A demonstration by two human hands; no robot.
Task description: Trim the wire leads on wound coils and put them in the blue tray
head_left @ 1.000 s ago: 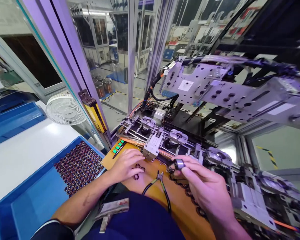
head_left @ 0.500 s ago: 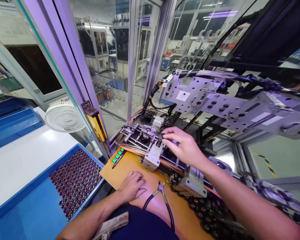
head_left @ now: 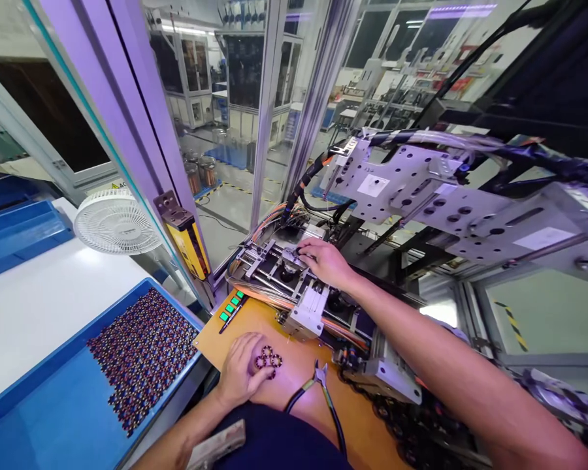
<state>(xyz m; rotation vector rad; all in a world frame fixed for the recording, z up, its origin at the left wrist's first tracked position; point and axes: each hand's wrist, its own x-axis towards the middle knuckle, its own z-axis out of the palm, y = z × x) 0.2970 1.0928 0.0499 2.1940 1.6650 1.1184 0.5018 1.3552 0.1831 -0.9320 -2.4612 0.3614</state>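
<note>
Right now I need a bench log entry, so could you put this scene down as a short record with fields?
Left hand: on the orange board, thumb at a few small rings
Right hand: fingers at the machine; grip unclear
Pliers: on the board, handles spread
Pen: beside the green squares
Blue tray: partly filled with many small parts
Fan: white, behind the tray

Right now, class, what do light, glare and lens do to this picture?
Head view: glare on the white table near the fan; violet tint on the upright post; pinkish sheen on the orange board around the pliers; wide-angle stretch in the right forearm; detail at the right hand's fingertips too small to read.
</note>
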